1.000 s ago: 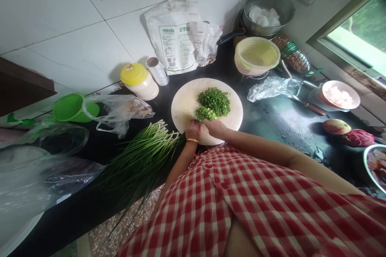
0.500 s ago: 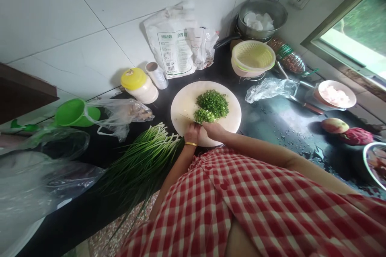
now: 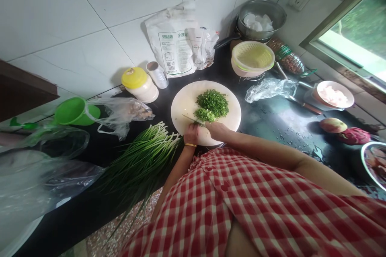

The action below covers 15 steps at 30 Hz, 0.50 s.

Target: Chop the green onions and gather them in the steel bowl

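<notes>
On a round white cutting board lies a heap of finely chopped green onion, paler bits at its near edge. My right hand is closed on a knife, whose blade points left across the board. Just left of it, my left hand is curled down at the board's near edge, wearing a yellow bangle. Its fingers are bent, and what they press on is hidden beneath them and the blade. A large bunch of whole green onions lies left of my left wrist, white ends toward the board.
A yellow-lidded jar, a film roll and a flour bag stand behind the board. Toward the right are a strainer basket, a plastic bag, another knife, a bowl and a dragon fruit.
The knife has shifted so that its blade now shows in front of my left fingers, tip to the left. My right hand has moved slightly right, away from the left one.
</notes>
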Available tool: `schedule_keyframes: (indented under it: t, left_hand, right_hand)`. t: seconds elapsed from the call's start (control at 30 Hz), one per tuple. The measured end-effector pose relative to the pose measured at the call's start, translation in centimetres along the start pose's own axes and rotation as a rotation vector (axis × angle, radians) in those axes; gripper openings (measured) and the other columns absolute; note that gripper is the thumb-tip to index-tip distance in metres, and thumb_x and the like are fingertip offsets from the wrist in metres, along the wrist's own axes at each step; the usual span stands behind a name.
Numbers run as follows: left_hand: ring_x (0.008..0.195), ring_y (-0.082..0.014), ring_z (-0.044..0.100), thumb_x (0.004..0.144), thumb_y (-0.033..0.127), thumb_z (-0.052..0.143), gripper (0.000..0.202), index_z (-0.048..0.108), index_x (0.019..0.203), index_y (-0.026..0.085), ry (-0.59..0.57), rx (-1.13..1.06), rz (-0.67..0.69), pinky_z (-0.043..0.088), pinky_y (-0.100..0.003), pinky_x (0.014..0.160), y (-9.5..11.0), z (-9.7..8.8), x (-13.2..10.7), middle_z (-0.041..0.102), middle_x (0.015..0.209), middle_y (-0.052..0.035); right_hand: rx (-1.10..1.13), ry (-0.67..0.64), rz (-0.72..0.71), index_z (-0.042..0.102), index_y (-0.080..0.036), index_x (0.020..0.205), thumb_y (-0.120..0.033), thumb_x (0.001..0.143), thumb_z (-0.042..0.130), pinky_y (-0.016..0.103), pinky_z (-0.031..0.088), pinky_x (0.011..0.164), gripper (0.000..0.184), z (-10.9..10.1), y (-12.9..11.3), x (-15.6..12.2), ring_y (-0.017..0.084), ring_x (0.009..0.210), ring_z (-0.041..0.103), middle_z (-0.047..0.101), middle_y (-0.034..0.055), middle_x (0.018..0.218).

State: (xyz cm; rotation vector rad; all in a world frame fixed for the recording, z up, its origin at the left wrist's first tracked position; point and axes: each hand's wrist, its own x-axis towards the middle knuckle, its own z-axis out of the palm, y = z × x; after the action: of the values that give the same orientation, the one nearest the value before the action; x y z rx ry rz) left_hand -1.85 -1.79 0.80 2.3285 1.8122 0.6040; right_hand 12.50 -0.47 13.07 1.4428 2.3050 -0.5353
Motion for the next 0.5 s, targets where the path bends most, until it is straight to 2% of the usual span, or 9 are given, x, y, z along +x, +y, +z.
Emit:
schedule_keyframes:
  t: [0.2, 0.33, 0.5]
  left_hand:
    - [0.092, -0.0209, 0.055, 0.09, 0.021, 0.039, 0.026, 0.063, 0.102, 0.018, 0.011, -0.037, -0.008, 0.044, -0.034, 0.084, -0.1, -0.1, -0.1, 0.063, 0.096, -0.0095]
    - [0.092, -0.0206, 0.054, 0.09, 0.022, 0.04, 0.025, 0.064, 0.098, 0.02, 0.006, -0.029, -0.002, 0.043, -0.034, 0.085, 0.0, -0.4, 0.1, 0.063, 0.096, -0.0084]
    - [0.089, -0.0195, 0.054, 0.09, 0.022, 0.04, 0.023, 0.062, 0.095, 0.021, -0.083, 0.024, 0.008, 0.043, -0.032, 0.081, 0.8, -0.3, 1.8, 0.061, 0.096, -0.0065]
  right_hand:
    - [0.021, 0.058, -0.031, 0.047, -0.014, 0.115, -0.01, 0.084, 0.04, 0.028, 0.045, 0.07, 0.032, 0.8, 0.1, 2.5, 0.022, 0.09, 0.062, 0.066, 0.0123, 0.097]
    - [0.044, 0.041, -0.025, 0.052, -0.013, 0.109, -0.016, 0.088, 0.038, 0.027, 0.043, 0.068, 0.025, 0.8, 2.8, 3.6, 0.022, 0.087, 0.063, 0.066, 0.0128, 0.096]
    - [0.025, 0.065, 0.071, 0.051, -0.011, 0.111, -0.012, 0.087, 0.036, 0.029, 0.042, 0.07, 0.028, -0.2, 6.0, 2.8, 0.022, 0.086, 0.062, 0.065, 0.015, 0.098]
